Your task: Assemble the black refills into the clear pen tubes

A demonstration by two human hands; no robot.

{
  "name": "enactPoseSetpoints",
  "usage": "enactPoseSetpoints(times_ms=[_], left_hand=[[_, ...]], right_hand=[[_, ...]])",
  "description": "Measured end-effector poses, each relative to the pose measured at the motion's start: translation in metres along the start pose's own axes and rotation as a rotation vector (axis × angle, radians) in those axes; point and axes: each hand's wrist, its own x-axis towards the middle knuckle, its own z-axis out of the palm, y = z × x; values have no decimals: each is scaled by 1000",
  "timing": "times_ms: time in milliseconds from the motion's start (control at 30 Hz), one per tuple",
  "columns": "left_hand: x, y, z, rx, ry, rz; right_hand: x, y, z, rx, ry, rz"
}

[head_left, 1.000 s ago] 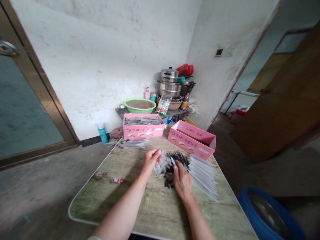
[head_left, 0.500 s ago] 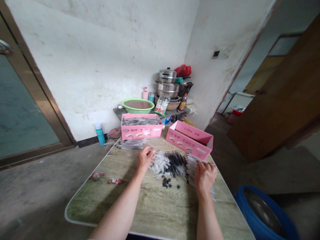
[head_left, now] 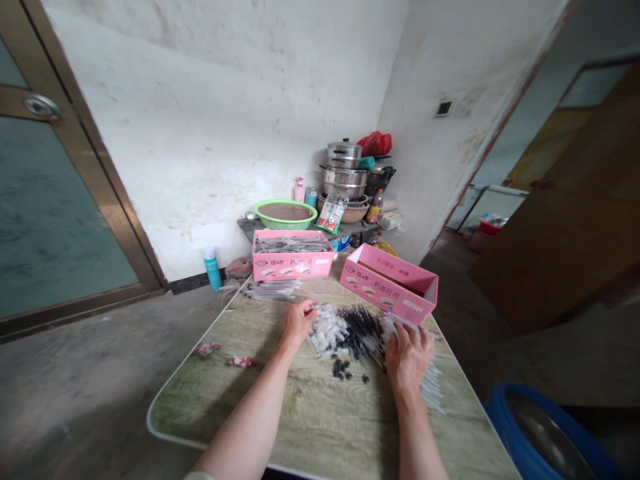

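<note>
My left hand (head_left: 299,320) is at the left edge of a heap of white pen caps (head_left: 327,328), its thumb and fingers pinched together; what they hold is too small to make out. My right hand (head_left: 411,357) lies over a pile of clear pen barrels (head_left: 431,387), fingers bent and somewhat apart, touching the pile and hiding part of it. Between the hands lie dark-tipped pen refills (head_left: 363,330). Small black plugs (head_left: 341,369) are scattered in front of them. More pens (head_left: 273,289) lie in a row before the left pink box (head_left: 295,268), which is filled with pens.
A second pink box (head_left: 387,293) stands at the table's back right. Behind the table (head_left: 340,427), a shelf bears a green basin (head_left: 286,215) and stacked pots (head_left: 345,177). A blue barrel (head_left: 540,433) is on the floor at right, a spray can (head_left: 212,270) at left.
The whole view has shifted slightly to the right. My right hand's fingers have spread a little over the clear barrels, exposing more of them beside it. My left hand stays pinched by the caps.
</note>
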Motion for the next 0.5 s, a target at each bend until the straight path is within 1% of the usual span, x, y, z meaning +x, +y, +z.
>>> enactPoseSetpoints(times_ms=[100,200,267,333,400,433,500], left_hand=[[-4,1,6,102,-73,157],[-3,1,4,127,-65,223],[0,0,-3,189,15,249],[5,-4,-13,331,178,240],[11,-12,-23,519,357,181],[13,-17,-27,603,397,148],[17,-27,-32,754,419,71]], right_hand=[[-1,-7,-1,37,-23,-6],[-3,-8,-1,66,-29,-11],[-4,-9,-1,82,-16,-13],[-4,-8,-1,96,-1,-14],[-5,-8,0,111,7,-13],[-5,-8,0,118,7,-12],[-7,-8,1,128,5,-11]])
